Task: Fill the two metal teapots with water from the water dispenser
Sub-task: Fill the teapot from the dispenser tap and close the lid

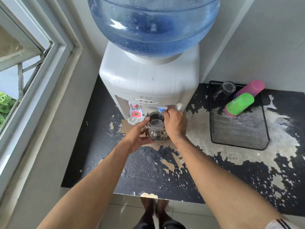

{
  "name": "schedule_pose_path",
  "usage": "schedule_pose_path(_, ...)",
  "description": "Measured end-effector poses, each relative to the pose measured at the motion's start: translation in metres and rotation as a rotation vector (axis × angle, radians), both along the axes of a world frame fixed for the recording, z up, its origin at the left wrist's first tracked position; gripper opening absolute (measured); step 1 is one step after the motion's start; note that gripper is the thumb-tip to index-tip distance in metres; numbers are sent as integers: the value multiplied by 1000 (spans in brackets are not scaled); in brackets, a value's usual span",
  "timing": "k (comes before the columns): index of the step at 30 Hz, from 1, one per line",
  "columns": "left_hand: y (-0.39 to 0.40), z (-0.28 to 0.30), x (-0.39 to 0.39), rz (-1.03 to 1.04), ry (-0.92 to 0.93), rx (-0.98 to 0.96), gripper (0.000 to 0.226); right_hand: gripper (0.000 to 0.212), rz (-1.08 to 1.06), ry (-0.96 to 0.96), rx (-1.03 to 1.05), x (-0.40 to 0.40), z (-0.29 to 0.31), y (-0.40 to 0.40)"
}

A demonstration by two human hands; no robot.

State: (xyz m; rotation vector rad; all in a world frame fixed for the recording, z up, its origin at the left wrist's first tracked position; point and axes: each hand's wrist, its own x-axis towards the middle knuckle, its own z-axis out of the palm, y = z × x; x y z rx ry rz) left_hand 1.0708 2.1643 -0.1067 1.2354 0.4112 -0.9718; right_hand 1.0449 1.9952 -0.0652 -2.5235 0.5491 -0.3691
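Observation:
A shiny metal teapot with its lid off and a perforated strainer showing inside sits under the blue tap of the white water dispenser. My left hand grips the teapot's left side and base, thumb up by its rim. My right hand has its fingers curled on the blue tap's lever, just right of the teapot. A thin stream of water runs from the blue tap into the pot. Only one teapot is in view.
The red tap sits left of the blue one. A big blue water bottle tops the dispenser. At right, a black mesh tray holds a glass mug, a pink cup and a green cup. The black table is worn and peeling. A window is on the left.

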Motion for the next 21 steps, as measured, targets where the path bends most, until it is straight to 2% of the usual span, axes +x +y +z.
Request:
schedule_pose_path(2,2,0,1,-1,15,-27,103,17,2,-3,7,0,0,0)
schedule_pose_path(6,4,-1,1,2,32,-50,84,17,2,10,-7,1,-2,-1)
schedule_pose_path(9,4,-1,1,-4,30,-53,78,16,-3,0,-11,1,-2,-1)
schedule_pose_path(14,3,2,1,30,46,-44,101,18,9,-2,27,0,-1,-1)
schedule_pose_path(21,2,4,0,33,36,-43,98,18,12,-12,15,0,-2,-1)
